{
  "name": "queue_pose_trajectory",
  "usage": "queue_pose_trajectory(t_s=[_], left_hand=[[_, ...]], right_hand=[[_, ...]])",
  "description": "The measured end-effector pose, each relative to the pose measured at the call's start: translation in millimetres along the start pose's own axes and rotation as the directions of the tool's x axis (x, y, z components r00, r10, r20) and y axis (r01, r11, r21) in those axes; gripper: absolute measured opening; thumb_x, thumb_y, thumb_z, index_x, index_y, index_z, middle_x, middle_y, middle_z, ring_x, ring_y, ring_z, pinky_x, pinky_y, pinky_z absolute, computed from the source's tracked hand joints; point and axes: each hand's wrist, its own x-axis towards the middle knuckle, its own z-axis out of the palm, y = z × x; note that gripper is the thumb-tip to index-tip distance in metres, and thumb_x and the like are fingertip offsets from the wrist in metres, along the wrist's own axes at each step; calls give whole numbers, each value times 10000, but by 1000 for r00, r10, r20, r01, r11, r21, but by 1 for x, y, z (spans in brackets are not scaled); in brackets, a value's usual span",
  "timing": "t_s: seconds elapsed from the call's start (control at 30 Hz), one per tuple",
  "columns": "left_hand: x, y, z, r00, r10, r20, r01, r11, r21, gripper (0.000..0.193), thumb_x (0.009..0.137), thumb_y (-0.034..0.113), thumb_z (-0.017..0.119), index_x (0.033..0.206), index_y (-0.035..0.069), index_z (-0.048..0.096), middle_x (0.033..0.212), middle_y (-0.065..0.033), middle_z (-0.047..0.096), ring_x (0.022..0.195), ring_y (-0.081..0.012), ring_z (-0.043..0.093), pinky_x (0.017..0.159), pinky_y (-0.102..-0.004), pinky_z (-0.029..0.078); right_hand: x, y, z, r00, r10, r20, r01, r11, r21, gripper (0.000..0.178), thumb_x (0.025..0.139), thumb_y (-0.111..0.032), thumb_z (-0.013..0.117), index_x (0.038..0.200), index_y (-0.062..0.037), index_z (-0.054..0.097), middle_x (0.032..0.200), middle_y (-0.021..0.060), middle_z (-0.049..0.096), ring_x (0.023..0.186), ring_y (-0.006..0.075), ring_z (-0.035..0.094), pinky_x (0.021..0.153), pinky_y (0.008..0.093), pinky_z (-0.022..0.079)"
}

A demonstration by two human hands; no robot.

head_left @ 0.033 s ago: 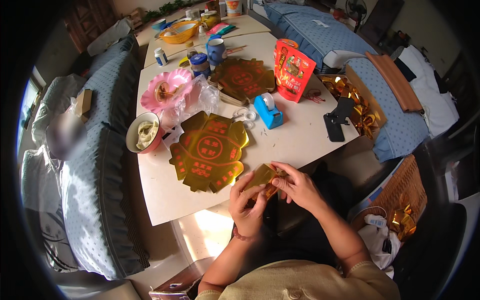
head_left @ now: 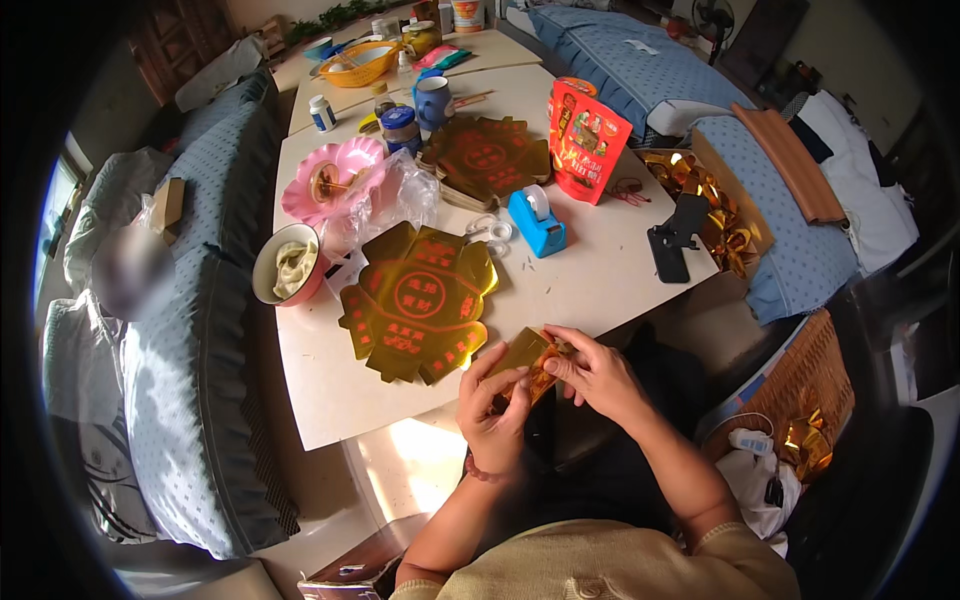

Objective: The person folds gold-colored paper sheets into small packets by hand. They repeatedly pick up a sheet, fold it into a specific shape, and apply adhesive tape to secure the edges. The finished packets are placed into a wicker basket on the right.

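Just beyond the table's near edge I hold a partly folded gold card with both hands. My left hand, with a beaded bracelet at the wrist, closes around its left side, thumb and fingers on the card. On its right side, my right hand pinches the edge between thumb and fingers. A shiny orange-gold face shows between the hands; the fingers hide much of the piece. Ahead and to the left, a flat gold cut-out sheet with red print and notched flaps lies on the table.
A blue tape dispenser stands past the flat sheet, with tape rolls beside it. Farther back lies a stack of gold sheets by a red pouch. A bowl of food sits left; folded gold pieces fill a box at right.
The folded gold card has turned slightly between my hands, so more of its orange-gold face shows. Both hands keep nearly the same place.
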Motion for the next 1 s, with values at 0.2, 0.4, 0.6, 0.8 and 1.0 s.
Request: queue_pose_trajectory(t_s=[0.2,0.4,0.6,0.8,1.0], left_hand=[[-5,11,-5,932,-351,88,359,861,-361,144,879,-12,715,1019,10,693,1339,-149,598,1071,-158,613,820,-290,534],[-11,13,-6,893,-358,274,446,788,-425,175,917,10,683,1087,2,642,1444,-178,507,1245,-224,562,995,-347,501],[-8,24,-18,896,-246,370,398,813,-424,274,917,64,691,1188,31,665,1510,-179,448,1367,-264,461,1085,-391,424],[-10,11,-27,859,-257,443,469,744,-476,240,910,97,716,1149,74,707,1530,-146,431,1332,-234,470,1070,-369,399],[-5,-4,-43,845,-179,504,469,701,-537,229,819,43,802,1034,69,729,1519,-133,418,1391,-259,426,1122,-399,375]], right_hand=[[-14,9,-5,991,115,63,-127,961,244,624,936,-420,700,1426,-87,503,1067,77,697,706,134,675,559,259,527],[-27,15,0,987,126,94,-154,654,740,601,962,-263,689,1464,-78,417,1360,73,539,946,164,691,683,295,628],[-30,8,1,994,93,59,-105,636,765,531,968,-209,678,1427,-54,460,1294,59,583,995,134,667,663,278,635],[-28,18,4,990,97,103,-142,658,740,513,973,-201,670,1421,-51,470,1277,54,591,1004,125,659,634,267,632],[-23,9,5,981,25,194,-156,694,703,536,980,-214,661,1441,-42,448,1308,73,580,1010,139,655,635,276,632]])
